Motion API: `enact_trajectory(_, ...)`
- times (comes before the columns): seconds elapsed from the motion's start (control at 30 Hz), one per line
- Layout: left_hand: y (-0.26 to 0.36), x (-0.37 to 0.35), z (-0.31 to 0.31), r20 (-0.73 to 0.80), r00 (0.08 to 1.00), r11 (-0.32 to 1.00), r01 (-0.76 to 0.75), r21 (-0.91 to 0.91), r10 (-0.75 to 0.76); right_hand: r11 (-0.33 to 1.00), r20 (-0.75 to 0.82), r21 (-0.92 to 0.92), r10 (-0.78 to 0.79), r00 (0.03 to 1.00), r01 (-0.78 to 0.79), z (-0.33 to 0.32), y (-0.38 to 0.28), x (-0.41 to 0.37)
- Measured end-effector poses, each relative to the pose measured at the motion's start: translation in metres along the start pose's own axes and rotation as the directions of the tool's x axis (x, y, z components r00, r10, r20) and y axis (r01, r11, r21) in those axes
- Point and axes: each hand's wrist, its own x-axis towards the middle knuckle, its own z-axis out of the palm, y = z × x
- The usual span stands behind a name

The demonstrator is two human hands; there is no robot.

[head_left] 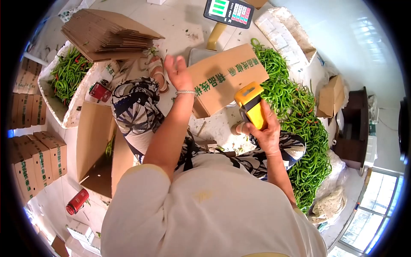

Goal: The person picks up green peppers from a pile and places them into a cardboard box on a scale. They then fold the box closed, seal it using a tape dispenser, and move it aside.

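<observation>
A closed cardboard box [227, 79] with green printed characters sits tilted in front of me, over the metal platform of a weighing scale [199, 55]. My left hand [177, 73] is raised beside the box's left end, fingers extended and holding nothing. In my right hand [269, 133] is a yellow tape dispenser [250, 103] with a black band, its top end overlapping the box's lower right corner in this view. My right fingers wrap around its lower body.
Green chili peppers [306, 120] form a long heap on the right. Flattened cardboard [107, 32] lies atop a foam box [68, 118] of peppers at left, near an open carton [92, 141]. The scale's display [228, 12] stands beyond the box. Packed cartons [40, 165] are stacked far left.
</observation>
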Motion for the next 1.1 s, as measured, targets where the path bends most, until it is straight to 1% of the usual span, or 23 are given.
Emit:
enact_trajectory(0.03,0.029,-0.006,0.008,0.088,0.996,0.993,-0.014,-0.114,0.024,0.99,-0.027,-0.081,-0.116,0.993,0.113,-0.001,-0.005,0.002)
enact_trajectory(0.07,0.053,-0.012,0.008,0.336,0.935,0.985,0.149,-0.089,-0.111,0.982,-0.023,-0.104,-0.16,0.987,0.157,-0.001,-0.004,0.002)
enact_trajectory(0.1,0.075,-0.02,0.006,0.556,0.798,0.955,0.296,-0.022,-0.234,0.975,-0.034,-0.125,-0.19,0.981,0.184,-0.001,-0.004,0.002)
enact_trajectory(0.13,0.098,-0.028,0.007,0.663,0.651,0.914,0.384,0.133,-0.37,0.966,-0.044,-0.146,-0.22,0.975,0.212,-0.001,-0.004,0.001)
enact_trajectory(0.17,0.113,-0.037,0.006,0.726,0.475,0.85,0.436,0.296,-0.497,0.961,-0.064,-0.159,-0.24,0.969,0.227,-0.001,-0.005,0.001)
enact_trajectory(0.23,0.115,-0.054,0.004,0.779,0.364,0.831,0.444,0.336,-0.51,0.951,-0.105,-0.185,-0.271,0.957,0.249,-0.002,-0.005,0.002)
enact_trajectory(0.27,0.114,-0.06,0.004,0.8,0.3,0.818,0.448,0.363,-0.519,0.946,-0.079,-0.187,-0.282,0.956,0.264,-0.003,-0.004,0.003)
enact_trajectory(0.33,0.105,-0.064,0.003,0.832,0.19,0.778,0.508,0.371,-0.521,0.94,-0.027,-0.192,-0.292,0.956,0.282,-0.009,-0.002,0.001)
enact_trajectory(0.37,0.1,-0.066,0.003,0.846,0.134,0.756,0.535,0.376,-0.516,0.927,-0.017,-0.225,-0.311,0.95,0.3,-0.009,0.002,0.0)
enact_trajectory(0.47,0.083,-0.076,0.001,0.813,0.195,0.767,0.504,0.397,-0.548,0.943,-0.012,-0.191,-0.281,0.96,0.274,-0.012,0.008,-0.012)
enact_trajectory(0.5,0.078,-0.081,0.001,0.797,0.21,0.744,0.547,0.385,-0.567,0.932,-0.003,-0.212,-0.303,0.953,0.296,-0.012,0.013,-0.015)
enact_trajectory(0.53,0.073,-0.085,0.0,0.78,0.234,0.738,0.557,0.382,-0.581,0.93,-0.01,-0.202,-0.315,0.949,0.307,-0.01,0.016,-0.018)
enact_trajectory(0.6,0.069,-0.094,-0.002,0.742,0.279,0.725,0.573,0.381,-0.61,0.948,0.026,-0.202,-0.246,0.969,0.246,-0.011,0.019,-0.024)
enact_trajectory(0.63,0.066,-0.1,0.0,0.724,0.333,0.744,0.562,0.361,-0.604,0.951,0.038,-0.215,-0.219,0.975,0.222,-0.011,0.021,-0.026)
enact_trajectory(0.77,0.035,-0.108,0.008,0.704,0.437,0.817,0.431,0.383,-0.561,0.962,0.109,-0.248,-0.086,0.99,0.111,-0.012,0.027,-0.028)
enact_trajectory(0.87,0.016,-0.105,0.022,0.648,0.522,0.832,0.33,0.446,-0.554,0.964,0.15,-0.264,0.024,0.988,0.017,-0.011,0.032,-0.025)
enact_trajectory(0.97,0.006,-0.079,0.044,0.61,0.54,0.814,0.342,0.47,-0.58,0.946,0.159,-0.316,0.124,0.979,-0.069,-0.012,0.035,-0.015)
enact_trajectory(1.03,-0.002,-0.039,0.062,0.594,0.586,0.806,0.19,0.56,-0.551,0.948,0.15,-0.303,0.144,0.978,-0.093,-0.019,0.042,-0.013)
enact_trajectory(1.07,0.001,-0.013,0.072,0.617,0.645,0.844,0.081,0.53,-0.45,0.95,0.147,-0.296,0.154,0.977,-0.105,-0.024,0.045,-0.012)
enact_trajectory(1.1,-0.021,0.026,0.077,0.655,0.668,0.895,0.038,0.444,-0.353,0.939,0.162,-0.317,0.191,0.968,-0.132,-0.03,0.047,-0.012)
